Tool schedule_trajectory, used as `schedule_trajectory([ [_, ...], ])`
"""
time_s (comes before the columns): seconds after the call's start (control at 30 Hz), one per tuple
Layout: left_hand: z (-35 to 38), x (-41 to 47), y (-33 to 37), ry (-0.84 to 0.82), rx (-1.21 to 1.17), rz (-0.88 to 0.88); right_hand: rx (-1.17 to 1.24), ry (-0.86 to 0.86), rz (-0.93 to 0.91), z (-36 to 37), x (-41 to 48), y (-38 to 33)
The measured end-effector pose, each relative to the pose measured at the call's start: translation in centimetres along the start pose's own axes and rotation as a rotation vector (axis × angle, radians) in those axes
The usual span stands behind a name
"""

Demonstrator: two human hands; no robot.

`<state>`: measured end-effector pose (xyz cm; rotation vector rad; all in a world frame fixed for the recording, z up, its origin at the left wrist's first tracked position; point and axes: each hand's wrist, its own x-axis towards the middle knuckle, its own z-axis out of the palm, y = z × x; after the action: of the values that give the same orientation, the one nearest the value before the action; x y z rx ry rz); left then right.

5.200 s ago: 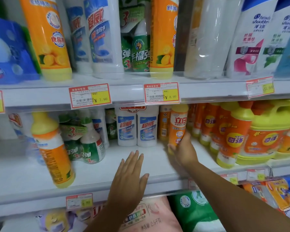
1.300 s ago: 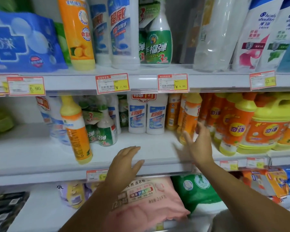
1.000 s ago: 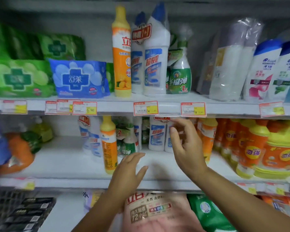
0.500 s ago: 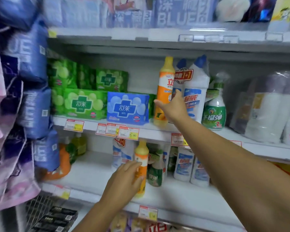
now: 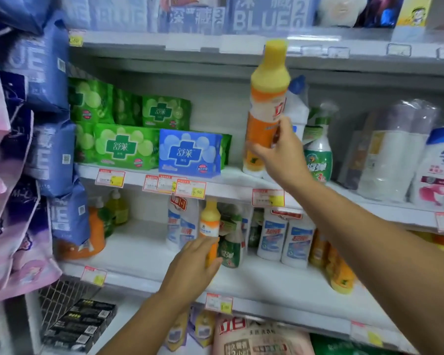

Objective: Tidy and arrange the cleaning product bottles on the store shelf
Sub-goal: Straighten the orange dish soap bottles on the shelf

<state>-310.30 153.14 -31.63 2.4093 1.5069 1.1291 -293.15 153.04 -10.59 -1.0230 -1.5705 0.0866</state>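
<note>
My right hand point(image 5: 280, 155) grips the middle of a tall orange dish-soap bottle with a yellow cap point(image 5: 267, 98) at the front of the upper shelf point(image 5: 236, 184). Its cap reaches the edge of the shelf above. Behind it stand white and blue cleaner bottles point(image 5: 296, 103) and a green spray bottle point(image 5: 318, 155). On the lower shelf point(image 5: 144, 254) my left hand point(image 5: 192, 262) wraps round the lower part of a second orange bottle point(image 5: 210, 224), beside another green spray bottle point(image 5: 231, 249).
Green and blue pad packs point(image 5: 190, 152) fill the upper shelf's left side. Wrapped bottles point(image 5: 390, 155) and shampoo point(image 5: 438, 170) stand at its right. White cleaner bottles point(image 5: 285, 237) and orange bottles point(image 5: 340, 272) stand on the lower shelf. Blue and pink packs point(image 5: 44, 139) hang at left.
My right hand has closed round the upper orange bottle and drawn it up and toward me. My left hand has settled round the lower orange bottle. The view shifted slightly.
</note>
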Motion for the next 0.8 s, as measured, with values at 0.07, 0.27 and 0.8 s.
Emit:
schedule_trajectory([
  [0.07, 0.5, -0.1, 0.9, -0.015, 0.007, 0.01, 0.012, 0.032, -0.027, -2.3, -1.0, -1.5],
  [0.27, 3.1, -0.4, 2.4, -0.058, -0.031, 0.037, -0.036, -0.011, 0.046, -8.0, -9.1, -0.5],
  [0.8, 13.8, 1.2, 2.1, -0.261, 0.01, 0.027, -0.226, 0.067, 0.625, -6.7, -17.4, 25.5],
])
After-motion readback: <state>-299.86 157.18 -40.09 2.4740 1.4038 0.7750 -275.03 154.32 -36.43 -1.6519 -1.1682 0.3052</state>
